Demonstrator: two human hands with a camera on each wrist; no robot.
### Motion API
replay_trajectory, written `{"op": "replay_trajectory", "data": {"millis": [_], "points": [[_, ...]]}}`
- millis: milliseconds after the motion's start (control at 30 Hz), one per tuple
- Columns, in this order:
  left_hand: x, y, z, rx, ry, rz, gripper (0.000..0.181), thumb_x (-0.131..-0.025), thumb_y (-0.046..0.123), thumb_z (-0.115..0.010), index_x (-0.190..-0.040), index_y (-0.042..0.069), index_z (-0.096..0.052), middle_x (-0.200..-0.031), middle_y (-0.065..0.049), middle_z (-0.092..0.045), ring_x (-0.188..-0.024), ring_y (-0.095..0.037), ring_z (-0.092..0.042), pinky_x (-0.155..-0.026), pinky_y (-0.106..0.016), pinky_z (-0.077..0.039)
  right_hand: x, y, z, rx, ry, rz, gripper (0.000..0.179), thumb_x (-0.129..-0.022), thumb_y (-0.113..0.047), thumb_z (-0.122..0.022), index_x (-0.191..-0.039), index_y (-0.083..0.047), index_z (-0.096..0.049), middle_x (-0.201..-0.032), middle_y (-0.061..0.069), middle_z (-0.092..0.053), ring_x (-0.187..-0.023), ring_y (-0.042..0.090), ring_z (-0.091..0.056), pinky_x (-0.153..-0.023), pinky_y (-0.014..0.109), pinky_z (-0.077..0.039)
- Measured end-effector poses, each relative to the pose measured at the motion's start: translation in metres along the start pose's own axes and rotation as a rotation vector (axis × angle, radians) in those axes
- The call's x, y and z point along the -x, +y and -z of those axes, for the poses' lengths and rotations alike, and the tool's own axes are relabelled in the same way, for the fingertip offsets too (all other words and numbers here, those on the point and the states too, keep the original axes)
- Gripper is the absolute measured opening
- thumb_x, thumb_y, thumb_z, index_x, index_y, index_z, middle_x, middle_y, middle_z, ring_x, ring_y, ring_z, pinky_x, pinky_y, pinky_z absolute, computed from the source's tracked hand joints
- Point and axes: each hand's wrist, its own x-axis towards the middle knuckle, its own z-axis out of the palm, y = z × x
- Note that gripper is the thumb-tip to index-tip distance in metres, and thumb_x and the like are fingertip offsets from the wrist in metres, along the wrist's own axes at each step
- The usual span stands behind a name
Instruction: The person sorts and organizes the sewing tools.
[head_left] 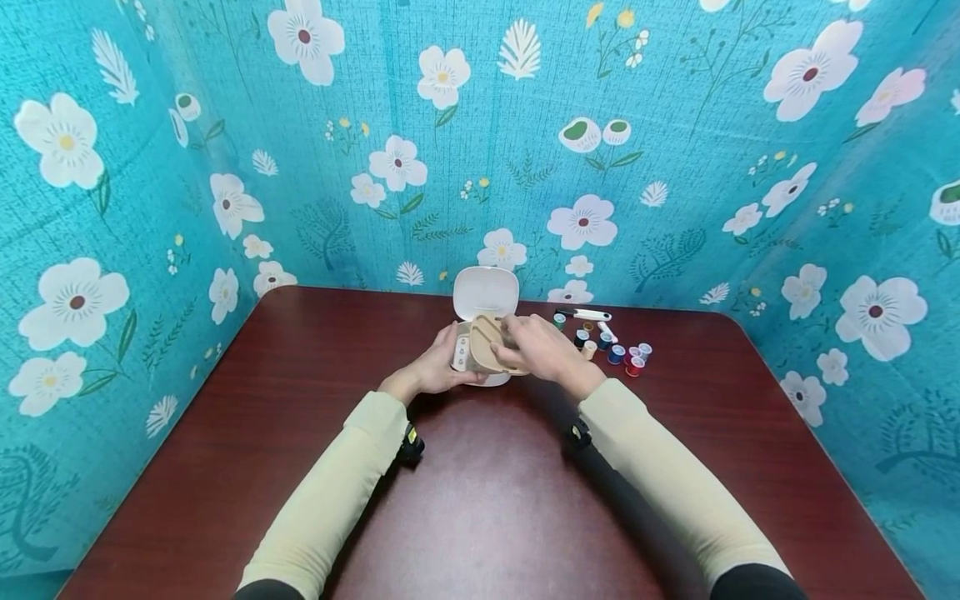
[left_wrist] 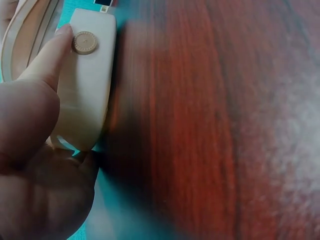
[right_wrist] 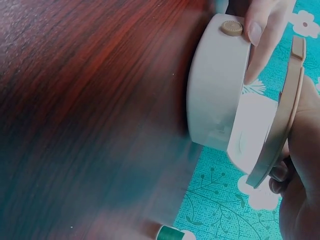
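A white box (right_wrist: pixel 215 85) with a small tan round button on its front stands on the table, its white lid (head_left: pixel 486 292) raised at the back. My left hand (head_left: pixel 437 364) grips the box's left side, the thumb beside the button in the left wrist view. With my right hand (head_left: pixel 546 348) I hold a tan divided tray (head_left: pixel 486 340) by its right edge. In the right wrist view that tray is tilted up, apart from the box front. At the box's left end shows a white strip (head_left: pixel 461 353) with small dark marks. The box's inside is mostly hidden.
Right of the box lie several thread spools (head_left: pixel 616 355) in blue, red, green and other colours. Behind them rests a white-handled tool (head_left: pixel 592 315) with a dark end. The brown table (head_left: pixel 315 358) meets a flowered blue cloth (head_left: pixel 450 167) at its back edge.
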Motion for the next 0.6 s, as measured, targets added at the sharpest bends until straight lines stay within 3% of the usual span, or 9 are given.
{"op": "replay_trajectory", "data": {"millis": [367,600], "points": [[0.0016,0.0017,-0.0004,0.029,-0.018,0.028,0.116,-0.090,0.034,-0.079,-0.158,-0.010,0.005,-0.165,-0.029,-0.006,-0.152,-0.039,-0.019,-0.122,-0.045,-0.023,0.0041,-0.0004,0.0016,0.008,0.015,0.008,0.029,-0.098,-0.034,-0.065,-0.101,-0.006,-0.060,-0.066,-0.004,-0.049,-0.056,0.010,-0.045,-0.049,0.026,-0.035],[0.0016,0.0010,-0.0007,0.020,-0.027,0.041,0.119,-0.091,0.037,-0.079,-0.159,-0.007,0.007,-0.166,-0.027,-0.006,-0.152,-0.037,-0.020,-0.122,-0.042,-0.022,0.0081,0.0013,0.0039,0.028,0.022,0.018,0.031,-0.097,-0.036,-0.066,-0.101,-0.005,-0.060,-0.067,-0.004,-0.050,-0.057,0.011,-0.048,-0.050,0.026,-0.038]]}}
